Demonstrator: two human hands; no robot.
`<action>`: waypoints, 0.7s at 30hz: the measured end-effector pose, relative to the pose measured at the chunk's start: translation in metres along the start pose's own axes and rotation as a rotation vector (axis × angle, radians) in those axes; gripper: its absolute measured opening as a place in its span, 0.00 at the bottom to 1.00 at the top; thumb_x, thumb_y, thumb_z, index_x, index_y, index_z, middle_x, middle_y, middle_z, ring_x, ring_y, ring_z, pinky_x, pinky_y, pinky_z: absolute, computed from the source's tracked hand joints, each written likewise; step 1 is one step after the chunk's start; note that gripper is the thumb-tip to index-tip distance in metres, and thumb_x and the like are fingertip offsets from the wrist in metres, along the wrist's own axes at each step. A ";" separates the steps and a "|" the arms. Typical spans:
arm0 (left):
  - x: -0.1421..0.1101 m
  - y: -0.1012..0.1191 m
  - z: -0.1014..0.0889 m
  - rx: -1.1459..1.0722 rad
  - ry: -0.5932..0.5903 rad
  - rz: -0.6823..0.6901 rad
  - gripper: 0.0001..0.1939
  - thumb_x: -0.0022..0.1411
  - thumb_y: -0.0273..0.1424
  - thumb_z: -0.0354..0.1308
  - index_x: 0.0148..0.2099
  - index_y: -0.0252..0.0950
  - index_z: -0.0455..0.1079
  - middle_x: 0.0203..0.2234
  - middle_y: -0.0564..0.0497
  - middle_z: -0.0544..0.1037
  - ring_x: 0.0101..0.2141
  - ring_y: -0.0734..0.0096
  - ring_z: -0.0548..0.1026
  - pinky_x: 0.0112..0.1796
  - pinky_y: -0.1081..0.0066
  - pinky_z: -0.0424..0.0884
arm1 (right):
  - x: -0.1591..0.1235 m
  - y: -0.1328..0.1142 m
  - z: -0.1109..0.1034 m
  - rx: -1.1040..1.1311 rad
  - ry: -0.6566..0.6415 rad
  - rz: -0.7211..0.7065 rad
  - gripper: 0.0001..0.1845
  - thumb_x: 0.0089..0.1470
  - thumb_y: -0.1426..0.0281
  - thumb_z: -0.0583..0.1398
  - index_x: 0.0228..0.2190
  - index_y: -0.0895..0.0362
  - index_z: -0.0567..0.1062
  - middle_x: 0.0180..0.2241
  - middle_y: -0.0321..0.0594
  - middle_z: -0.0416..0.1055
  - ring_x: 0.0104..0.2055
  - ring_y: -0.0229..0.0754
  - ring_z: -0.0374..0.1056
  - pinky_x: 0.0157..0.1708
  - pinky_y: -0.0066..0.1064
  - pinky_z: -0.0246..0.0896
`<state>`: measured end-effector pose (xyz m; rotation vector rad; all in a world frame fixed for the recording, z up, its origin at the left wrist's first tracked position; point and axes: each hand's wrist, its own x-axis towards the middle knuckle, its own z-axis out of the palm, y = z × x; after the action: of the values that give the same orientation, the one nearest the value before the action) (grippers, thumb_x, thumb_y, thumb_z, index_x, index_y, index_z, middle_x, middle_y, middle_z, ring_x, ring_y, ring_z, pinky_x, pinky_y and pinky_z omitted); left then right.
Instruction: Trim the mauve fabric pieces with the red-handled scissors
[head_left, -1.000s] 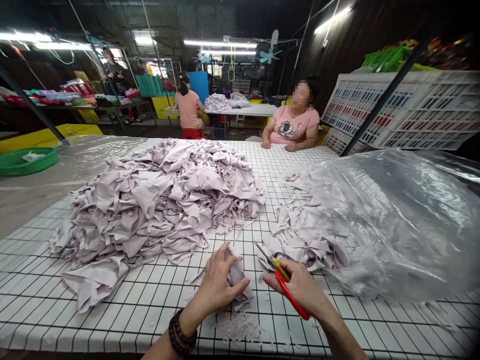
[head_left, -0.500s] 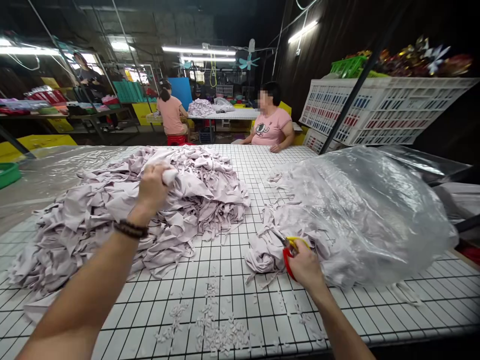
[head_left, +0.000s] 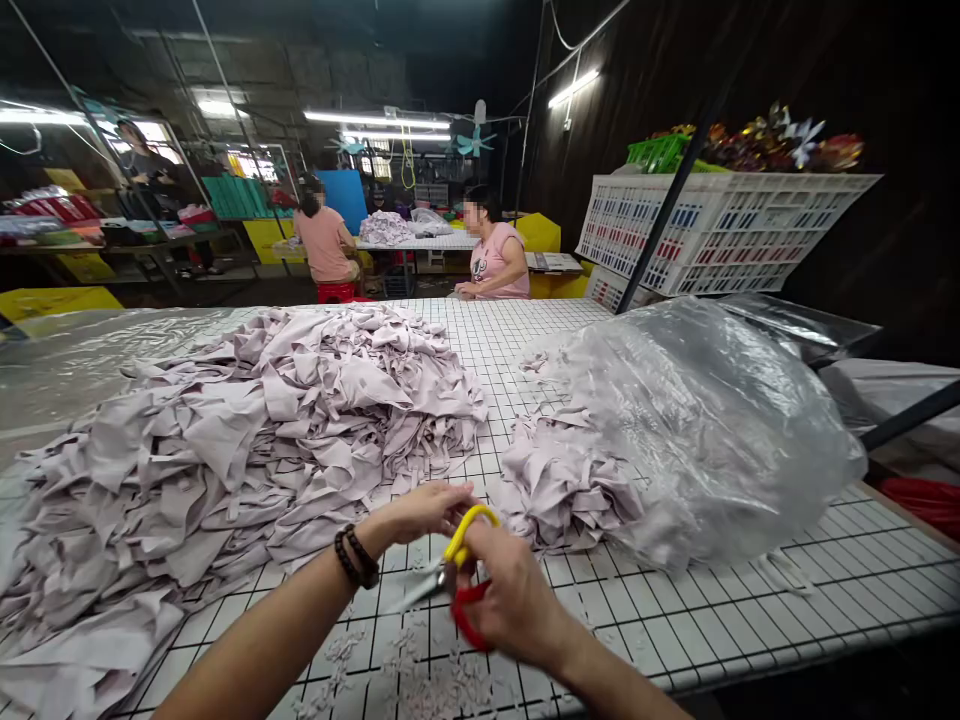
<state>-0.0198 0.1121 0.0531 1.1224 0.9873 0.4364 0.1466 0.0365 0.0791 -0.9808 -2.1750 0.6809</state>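
My right hand (head_left: 521, 600) grips a pair of scissors (head_left: 450, 575) with one yellow and one red handle, blades pointing left and down. Just beyond the scissors, my left hand (head_left: 431, 508) reaches across with fingers stretched out, partly covered by the yellow handle. No cloth shows in it. Left of it spreads a large heap of pale lilac cloth pieces (head_left: 247, 440). A smaller pile of the same cloth (head_left: 566, 485) lies right of my hands, at the mouth of a clear plastic bag (head_left: 720, 430). Small cloth snippets (head_left: 442, 690) are scattered below the scissors.
The table (head_left: 765, 610) has a white cover with black grid lines. A person in a pink shirt (head_left: 499, 260) sits at its far edge, and another (head_left: 326, 245) sits farther back. White crates (head_left: 705, 235) stand behind a dark slanted pole (head_left: 667, 210) at right.
My left hand went out over the large heap with a piece of cloth, then came back beside the scissors without it. My right hand moved left with the scissors. The view turned right.
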 end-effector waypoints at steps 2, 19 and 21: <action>0.002 -0.020 0.013 -0.184 -0.105 -0.137 0.27 0.56 0.51 0.57 0.40 0.29 0.74 0.33 0.44 0.79 0.31 0.69 0.75 0.35 0.70 0.69 | -0.013 -0.019 0.016 0.103 -0.057 -0.032 0.12 0.39 0.80 0.56 0.25 0.53 0.60 0.26 0.32 0.66 0.28 0.36 0.61 0.27 0.25 0.55; -0.008 -0.065 0.035 -0.691 -0.173 -0.333 0.11 0.58 0.34 0.61 0.34 0.29 0.69 0.27 0.47 0.75 0.18 0.83 0.65 0.19 0.82 0.60 | -0.048 0.020 0.002 0.177 0.004 0.462 0.07 0.52 0.76 0.52 0.34 0.55 0.66 0.28 0.35 0.69 0.26 0.37 0.65 0.23 0.25 0.57; -0.010 -0.071 0.037 -0.771 -0.167 -0.399 0.16 0.62 0.39 0.55 0.35 0.28 0.69 0.30 0.44 0.75 0.15 0.86 0.59 0.15 0.83 0.53 | -0.036 0.051 -0.007 -0.082 0.117 0.433 0.08 0.50 0.76 0.54 0.34 0.56 0.67 0.30 0.38 0.70 0.31 0.41 0.66 0.31 0.29 0.60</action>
<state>-0.0064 0.0550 -0.0026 0.2523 0.7623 0.3418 0.1934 0.0387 0.0373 -1.5193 -1.9161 0.7109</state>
